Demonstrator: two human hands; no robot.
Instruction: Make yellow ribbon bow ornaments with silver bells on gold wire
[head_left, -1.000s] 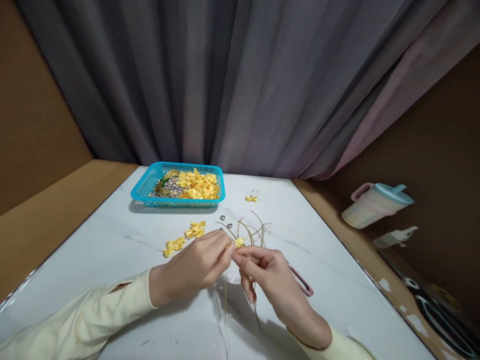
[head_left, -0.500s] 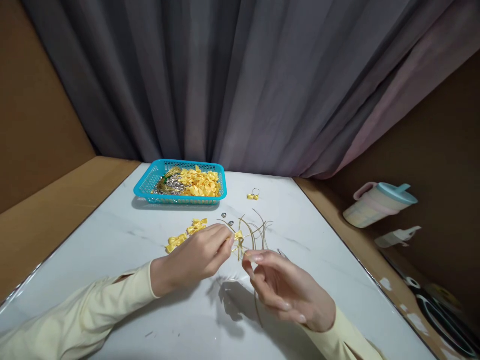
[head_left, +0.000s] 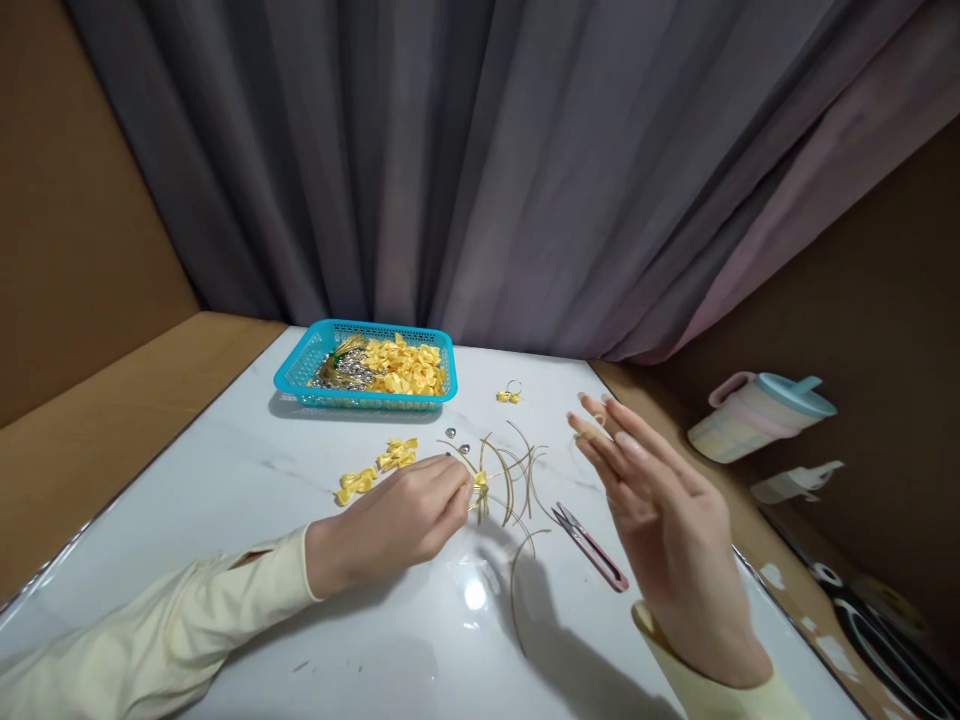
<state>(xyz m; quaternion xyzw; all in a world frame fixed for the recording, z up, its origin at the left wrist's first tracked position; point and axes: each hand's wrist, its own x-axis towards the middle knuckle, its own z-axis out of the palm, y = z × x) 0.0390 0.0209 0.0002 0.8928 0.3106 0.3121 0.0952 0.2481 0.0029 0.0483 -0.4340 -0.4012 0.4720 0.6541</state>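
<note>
My left hand [head_left: 424,507] is closed in a pinch on a yellow ribbon bow [head_left: 481,481], whose gold cord ends stick out past the fingertips. My right hand [head_left: 660,495] is raised over the table's right side, fingers stretched out and holding nothing. Below and left of it lies a pair of pink-handled thread snips [head_left: 591,548]. Loose gold cords [head_left: 510,480] are strewn between the two hands. Behind my left hand lie several yellow bows [head_left: 375,468] and small silver bells [head_left: 464,449].
A blue basket [head_left: 366,402] holds yellow bows, bells and a cord bundle at the back. One bow with a ring [head_left: 508,396] lies right of it. Along the right ledge are a lidded cup [head_left: 761,418], a small bottle [head_left: 796,482] and black-handled scissors [head_left: 885,640].
My right hand has drawn away from the bow, up and to the right, and its fingers have straightened. The snips now show fully. My left hand stays pinched on the bow.
</note>
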